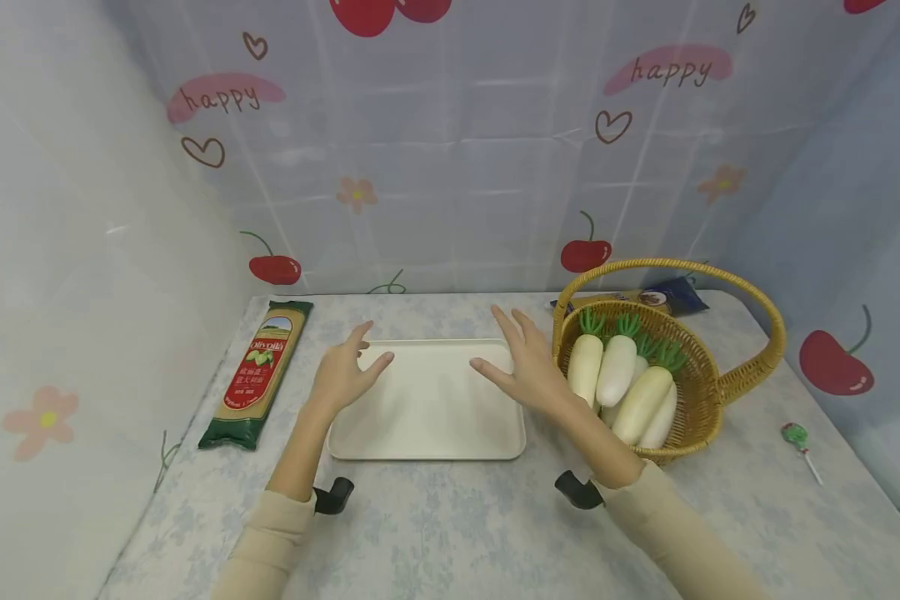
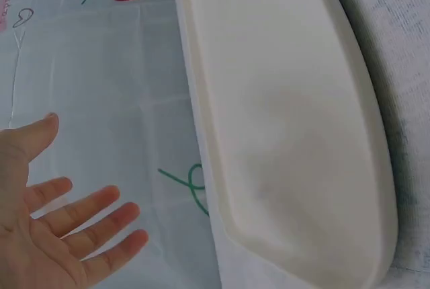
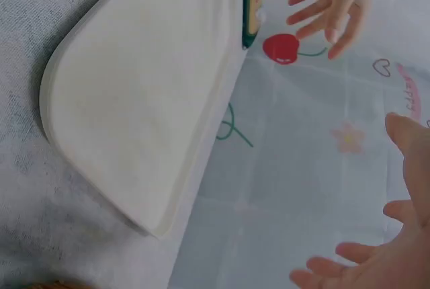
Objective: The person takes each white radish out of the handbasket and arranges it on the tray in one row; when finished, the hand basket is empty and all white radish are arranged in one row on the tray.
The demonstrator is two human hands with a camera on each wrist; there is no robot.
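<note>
A white rectangular tray [image 1: 429,408] lies on the table between the two hands, with nothing on it. My left hand [image 1: 342,372] hovers over the tray's left end, fingers spread and holding nothing; in the left wrist view the palm [image 2: 40,242] faces inward. Over the tray's right end, my right hand [image 1: 528,367] is held up with fingers apart and empty. To the left lies a pasta packet [image 1: 258,371] with green ends and a red label. At the right, a wicker basket [image 1: 697,408] holds several white radishes [image 1: 617,371] with green tops, close beside the right forearm.
The basket's tall handle [image 1: 757,367] arches up and leans right. Behind the basket lies a dark blue and yellow packet [image 1: 675,296]. A lollipop [image 1: 795,435] with a green wrapper rests near the table's right edge. A printed curtain [image 1: 457,150] hangs behind the table.
</note>
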